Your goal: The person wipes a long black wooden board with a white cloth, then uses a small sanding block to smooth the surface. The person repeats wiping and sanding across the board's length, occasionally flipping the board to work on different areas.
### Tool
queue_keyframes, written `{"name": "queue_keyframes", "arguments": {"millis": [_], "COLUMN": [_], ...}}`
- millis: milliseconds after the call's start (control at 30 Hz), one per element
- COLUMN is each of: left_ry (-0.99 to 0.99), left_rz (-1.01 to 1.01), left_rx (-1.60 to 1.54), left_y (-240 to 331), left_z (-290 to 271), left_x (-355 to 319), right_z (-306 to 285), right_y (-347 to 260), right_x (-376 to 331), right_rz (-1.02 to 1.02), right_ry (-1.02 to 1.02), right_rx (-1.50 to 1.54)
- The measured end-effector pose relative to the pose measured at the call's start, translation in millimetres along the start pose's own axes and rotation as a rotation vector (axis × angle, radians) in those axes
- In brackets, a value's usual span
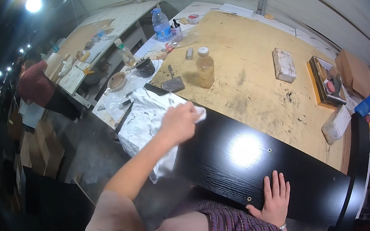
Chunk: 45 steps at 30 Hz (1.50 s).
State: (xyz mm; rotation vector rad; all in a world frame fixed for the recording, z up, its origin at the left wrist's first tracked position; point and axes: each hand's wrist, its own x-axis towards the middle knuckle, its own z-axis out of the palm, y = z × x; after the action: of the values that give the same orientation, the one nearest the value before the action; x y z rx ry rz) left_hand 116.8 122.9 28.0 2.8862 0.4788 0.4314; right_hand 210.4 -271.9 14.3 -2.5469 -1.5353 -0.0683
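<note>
Black, glossy and wood-grained, the panel (252,165) lies across the near edge of the workbench (255,68) in front of you, with a bright lamp reflection on its surface and 2 small holes showing near your right side; your left hand (178,123) is closed around a bunched white rag (147,120), pressing it down at the panel's left end, while the rest of the rag, stained grey, drapes off the panel's left edge; your right hand (275,198) lies flat and open on the panel's near edge, fingers spread, palm down, holding nothing, with a bracelet at the wrist.

Beyond the panel, on the bare chipboard top, an amber bottle with a white cap (204,67) stands upright; just left of it lies a dark sanding block (173,84); a wrapped whitish brick-shaped block (284,65) lies further right, well apart from the bottle; an open shallow box of tools (325,80) sits near the right edge, and a white block (335,124) rests near it; a clear water bottle with a blue label (161,24) stands at the far left corner; a dark bowl (145,67) and a brown bowl (117,81) sit on plastic sheeting left of the bench; a person in a red top (36,85) works at another table to the far left.
</note>
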Motion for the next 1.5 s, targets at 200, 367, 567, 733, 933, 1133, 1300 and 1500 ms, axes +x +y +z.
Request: {"name": "queue_keyframes", "arguments": {"millis": [200, 367, 567, 733, 933, 1133, 1300, 1500], "left_ry": [0.081, 0.011, -0.129, -0.233, -0.181, -0.230, -0.174, -0.151], "left_rz": [0.117, -0.043, 0.460, 0.169, 0.235, 0.429, 0.459, 0.536], "left_rx": [0.111, 0.009, -0.329, -0.221, -0.028, -0.067, -0.104, -0.206], "left_y": [7, 23, 199, 137, 120, 197, 211, 219], "left_z": [4, 17, 44, 52, 71, 90, 98, 87], "left_x": [-9, 5, -34, -1, 44, 46, 41, 15], "right_z": [2, -4, 1, -7, 9, 16, 18, 25], "right_y": [-2, 0, -1, 3, 4, -5, 0, -11], "right_x": [2, -6, -5, -2, -8, -48, -57, -66], "right_rz": [0.010, -0.012, 0.021, 0.057, 0.032, 0.051, 0.097, 0.114], "right_ry": [0.034, 0.013, 0.029, -0.026, 0.047, 0.113, 0.215, 0.423], "right_rx": [0.011, -0.016, 0.019, 0.046, 0.130, 0.063, -0.030, -0.090]}}
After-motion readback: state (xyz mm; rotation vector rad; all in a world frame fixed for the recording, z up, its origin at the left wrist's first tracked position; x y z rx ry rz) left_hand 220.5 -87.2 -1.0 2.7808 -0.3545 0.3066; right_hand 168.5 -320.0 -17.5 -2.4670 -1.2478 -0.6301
